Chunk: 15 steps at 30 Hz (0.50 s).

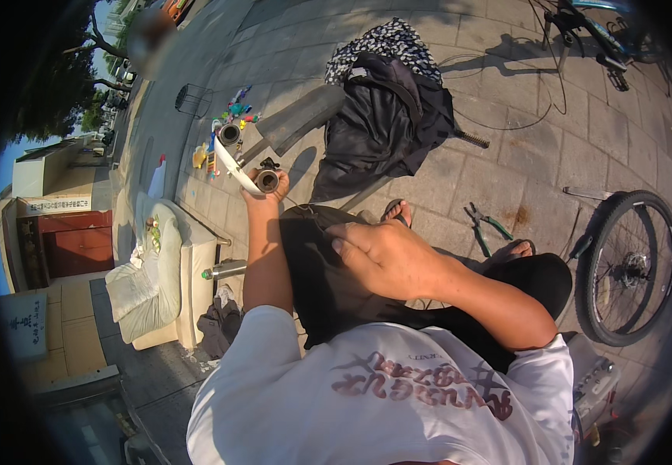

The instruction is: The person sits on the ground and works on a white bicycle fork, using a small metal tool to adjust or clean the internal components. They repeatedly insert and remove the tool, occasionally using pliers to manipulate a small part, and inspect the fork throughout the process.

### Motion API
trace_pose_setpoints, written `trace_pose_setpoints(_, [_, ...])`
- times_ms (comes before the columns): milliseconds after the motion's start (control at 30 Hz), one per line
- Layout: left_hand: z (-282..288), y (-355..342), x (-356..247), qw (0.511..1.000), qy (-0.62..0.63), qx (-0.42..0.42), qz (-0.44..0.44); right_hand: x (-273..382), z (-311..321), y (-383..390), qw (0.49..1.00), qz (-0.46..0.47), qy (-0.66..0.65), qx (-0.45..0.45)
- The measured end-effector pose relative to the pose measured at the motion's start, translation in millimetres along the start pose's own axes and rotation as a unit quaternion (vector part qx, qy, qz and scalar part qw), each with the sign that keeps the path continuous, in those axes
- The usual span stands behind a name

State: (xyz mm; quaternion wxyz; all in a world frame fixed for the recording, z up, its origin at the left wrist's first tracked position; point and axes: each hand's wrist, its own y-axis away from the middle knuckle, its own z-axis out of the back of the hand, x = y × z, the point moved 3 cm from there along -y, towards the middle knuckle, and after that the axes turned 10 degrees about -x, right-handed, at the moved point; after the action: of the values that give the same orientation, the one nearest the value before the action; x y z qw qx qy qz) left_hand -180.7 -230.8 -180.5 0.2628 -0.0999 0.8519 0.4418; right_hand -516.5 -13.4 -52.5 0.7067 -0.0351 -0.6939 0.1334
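In my left hand (265,192) is a white metal bicycle part (231,161) with a round, hollow tube end at each end. My fingers wrap round the nearer end, above my left thigh. My right hand (379,252) is closed over my dark trousers, thumb pressed to the fingers. A thin dark thing seems to stick out at its fingertips, too small to name. Past the white part, a long dark grey blade-shaped piece (301,120) leans toward a black jacket (375,116), heaped together with a black-and-white patterned cloth (386,48).
Green-handled pliers (477,229) lie by my foot. A bicycle wheel (630,267) rests at the right, with a bicycle (607,39) and loose cable beyond. Small colourful items (235,108) and a wire basket (191,101) lie ahead left. A padded armchair (167,271) stands left.
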Motion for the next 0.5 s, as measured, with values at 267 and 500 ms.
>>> trace_pose_setpoints(267, [-17,36,-14,0.988,-0.085,0.123,-0.028,10,4,-4,0.997,-0.038,-0.072,0.013])
trace_pose_setpoints(500, [-25,22,-1,0.973,-0.142,0.179,-0.025,11,17,-11,0.996,-0.081,-0.041,0.011])
